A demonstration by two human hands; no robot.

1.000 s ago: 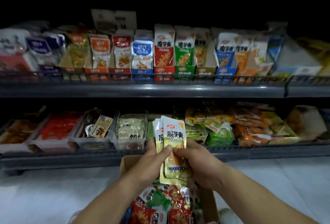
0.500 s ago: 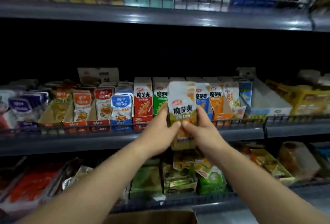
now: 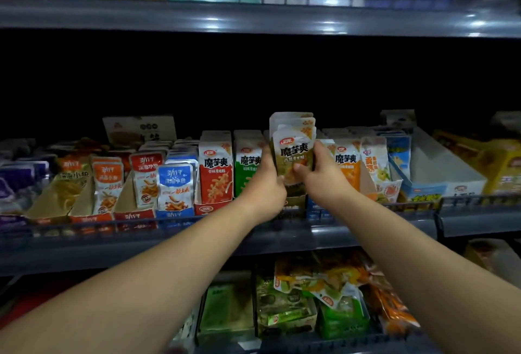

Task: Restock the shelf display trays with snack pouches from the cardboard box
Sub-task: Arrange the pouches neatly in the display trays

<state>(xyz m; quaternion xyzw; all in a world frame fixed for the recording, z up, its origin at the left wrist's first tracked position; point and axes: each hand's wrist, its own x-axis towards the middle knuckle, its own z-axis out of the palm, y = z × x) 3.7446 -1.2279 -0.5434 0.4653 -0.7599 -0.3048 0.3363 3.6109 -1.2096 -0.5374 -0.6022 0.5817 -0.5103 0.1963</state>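
Up at the middle shelf (image 3: 352, 233), left hand (image 3: 265, 184) and right hand (image 3: 318, 181) clasp a fanned stack of pouches (image 3: 293, 150) by its lower sides, above what seems its tray (image 3: 294, 202). Light, limp and slick, they likely need squeezing together.

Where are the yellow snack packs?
Near the middle of the head view, the left hand and right hand hold the yellow snack packs over the middle shelf, between the green packs and the orange packs.
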